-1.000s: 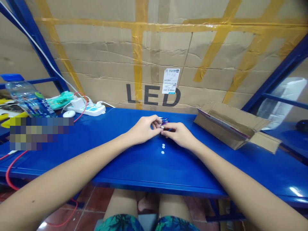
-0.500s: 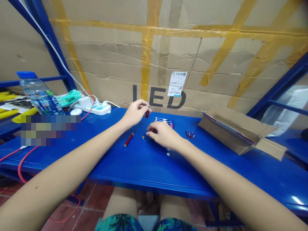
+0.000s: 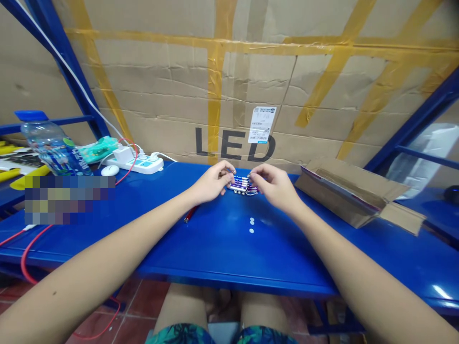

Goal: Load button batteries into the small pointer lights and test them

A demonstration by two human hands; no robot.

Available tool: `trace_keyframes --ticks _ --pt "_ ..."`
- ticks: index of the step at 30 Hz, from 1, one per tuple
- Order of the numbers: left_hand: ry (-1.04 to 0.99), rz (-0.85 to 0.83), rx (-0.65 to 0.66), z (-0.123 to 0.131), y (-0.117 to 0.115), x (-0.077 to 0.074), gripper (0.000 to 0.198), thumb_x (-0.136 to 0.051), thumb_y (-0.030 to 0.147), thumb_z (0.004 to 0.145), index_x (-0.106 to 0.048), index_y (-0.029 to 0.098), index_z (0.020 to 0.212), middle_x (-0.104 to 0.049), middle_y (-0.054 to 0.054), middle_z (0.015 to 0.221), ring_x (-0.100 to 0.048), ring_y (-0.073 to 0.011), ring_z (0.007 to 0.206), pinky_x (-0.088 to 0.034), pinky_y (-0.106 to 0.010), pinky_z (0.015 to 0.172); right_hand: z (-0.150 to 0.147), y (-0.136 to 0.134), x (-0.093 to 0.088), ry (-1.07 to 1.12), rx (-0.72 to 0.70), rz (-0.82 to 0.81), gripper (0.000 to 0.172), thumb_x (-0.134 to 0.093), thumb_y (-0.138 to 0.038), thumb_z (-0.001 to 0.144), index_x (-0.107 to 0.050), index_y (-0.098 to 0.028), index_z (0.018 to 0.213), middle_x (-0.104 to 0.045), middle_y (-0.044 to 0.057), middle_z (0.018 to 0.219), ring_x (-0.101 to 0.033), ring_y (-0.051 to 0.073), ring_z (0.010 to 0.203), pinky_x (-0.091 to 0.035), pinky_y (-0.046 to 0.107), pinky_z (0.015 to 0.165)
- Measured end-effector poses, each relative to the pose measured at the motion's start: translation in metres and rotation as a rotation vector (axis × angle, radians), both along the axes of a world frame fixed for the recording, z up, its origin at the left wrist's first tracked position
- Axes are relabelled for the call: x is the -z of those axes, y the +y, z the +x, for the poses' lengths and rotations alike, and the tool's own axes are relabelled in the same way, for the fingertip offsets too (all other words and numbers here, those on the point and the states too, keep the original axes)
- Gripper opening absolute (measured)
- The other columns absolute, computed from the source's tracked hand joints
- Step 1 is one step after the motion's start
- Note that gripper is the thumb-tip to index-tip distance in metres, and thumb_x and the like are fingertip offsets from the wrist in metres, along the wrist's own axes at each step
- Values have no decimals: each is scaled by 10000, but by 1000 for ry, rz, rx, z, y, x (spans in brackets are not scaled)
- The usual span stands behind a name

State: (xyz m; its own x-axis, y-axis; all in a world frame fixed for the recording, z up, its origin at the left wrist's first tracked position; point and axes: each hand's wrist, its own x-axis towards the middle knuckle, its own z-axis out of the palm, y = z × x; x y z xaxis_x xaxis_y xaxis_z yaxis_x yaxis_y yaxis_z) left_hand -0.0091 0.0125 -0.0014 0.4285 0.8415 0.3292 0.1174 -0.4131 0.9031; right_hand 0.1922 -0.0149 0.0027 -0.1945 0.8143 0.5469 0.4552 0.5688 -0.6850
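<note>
A small row of purple and silver keychain lights [image 3: 243, 184] lies on the blue table [image 3: 222, 248] near the back. My left hand [image 3: 214, 182] touches the left end of the row with its fingertips. My right hand [image 3: 273, 186] touches the right end, fingers curled over it. Whether either hand actually grips a piece is not clear. A red tube [image 3: 190, 214] lies on the table just under my left wrist. Two small white discs [image 3: 251, 225] lie in front of my right hand.
An open cardboard box [image 3: 353, 193] stands at the right. At the back left are a white power strip [image 3: 138, 164] with plugs and a red cable, a white mouse [image 3: 110, 170] and a water bottle [image 3: 50, 147]. A big taped carton marked LED [image 3: 233, 95] forms the back wall.
My left hand came down from the air to the row of lights. My right hand moved back and right to the row's other end. The red carabiner seen earlier is now hidden.
</note>
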Motion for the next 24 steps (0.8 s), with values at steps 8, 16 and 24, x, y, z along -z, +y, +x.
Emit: trace_keyframes --ticks 8,16,24 --pt "139 161 19 13 -16 3 117 -604 250 858 -577 160 928 -631 -9 818 -583 -127 741 -492 -281 717 -2 -4 4 -45 -31 -3 156 -561 -317 881 -649 -188 867 -696 47 810 -635 184 782 -485 293 663" --pt "113 139 -25 16 -15 7 105 -597 250 853 -585 154 892 -659 -25 831 -620 -146 773 -499 -301 740 1 -6 2 -115 -45 -4 127 -545 -288 886 -612 -194 833 -696 38 798 -637 173 743 -479 296 676" --pt "143 238 3 12 -18 5 133 -632 277 845 -596 173 920 -652 -29 919 -635 -159 853 -511 -305 793 7 -5 0 -295 -106 1 204 -475 -260 932 -600 -189 788 -676 30 741 -600 156 688 -433 280 677"
